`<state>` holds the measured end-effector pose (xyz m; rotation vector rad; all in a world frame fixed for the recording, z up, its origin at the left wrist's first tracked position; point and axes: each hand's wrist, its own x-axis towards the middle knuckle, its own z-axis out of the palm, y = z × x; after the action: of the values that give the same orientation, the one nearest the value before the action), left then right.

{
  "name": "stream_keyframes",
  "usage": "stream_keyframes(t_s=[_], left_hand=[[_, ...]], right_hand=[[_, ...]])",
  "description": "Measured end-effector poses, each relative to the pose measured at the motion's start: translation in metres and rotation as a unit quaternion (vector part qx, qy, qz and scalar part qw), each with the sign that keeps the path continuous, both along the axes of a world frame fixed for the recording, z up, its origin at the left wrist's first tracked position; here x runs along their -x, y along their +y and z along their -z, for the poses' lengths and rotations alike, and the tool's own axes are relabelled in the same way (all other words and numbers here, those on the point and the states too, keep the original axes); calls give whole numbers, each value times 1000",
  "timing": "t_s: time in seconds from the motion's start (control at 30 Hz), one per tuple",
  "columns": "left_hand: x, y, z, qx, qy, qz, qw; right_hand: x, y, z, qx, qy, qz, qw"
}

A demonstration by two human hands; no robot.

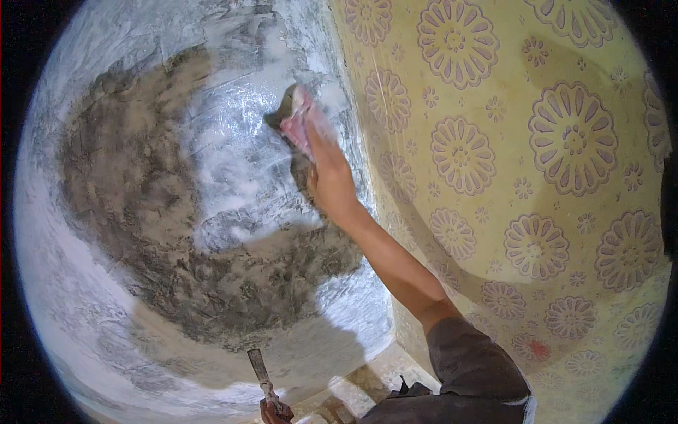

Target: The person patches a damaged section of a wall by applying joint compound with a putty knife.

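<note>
My right arm reaches up across the rough plastered wall (240,162). In my right hand (332,177) is a crumpled pink and white cloth (300,124), slightly blurred, at the pale, shiny wet patch of the wall; its shadow falls just left of it. Whether the cloth presses on the plaster I cannot tell. Low in the picture, my left hand (276,412) grips a scraper (260,367) with its narrow, worn blade pointing up. Only part of that hand shows at the lower edge.
A yellow wall (522,166) with purple flower patterns meets the plastered wall at a corner on the right. Dark grey-brown patches (134,169) surround the pale area. A pale ledge (353,396) runs along the bottom, partly behind my dark sleeve.
</note>
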<state>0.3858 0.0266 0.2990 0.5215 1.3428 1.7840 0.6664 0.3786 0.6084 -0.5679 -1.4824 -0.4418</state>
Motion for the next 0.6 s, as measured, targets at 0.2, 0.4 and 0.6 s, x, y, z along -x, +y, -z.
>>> stream_keyframes(t_s=[0.2, 0.4, 0.6], left_hand=[[-2, -2, 1, -16, 5, -2, 1000], [-11, -2, -3, -25, 27, -3, 999], [-11, -4, -2, -16, 1, 8, 1000]], right_hand=[[-5, 28, -22, 61, 98, 31, 993], [21, 4, -19, -31, 41, -26, 998], [-13, 36, -64, 23, 86, 66, 994]])
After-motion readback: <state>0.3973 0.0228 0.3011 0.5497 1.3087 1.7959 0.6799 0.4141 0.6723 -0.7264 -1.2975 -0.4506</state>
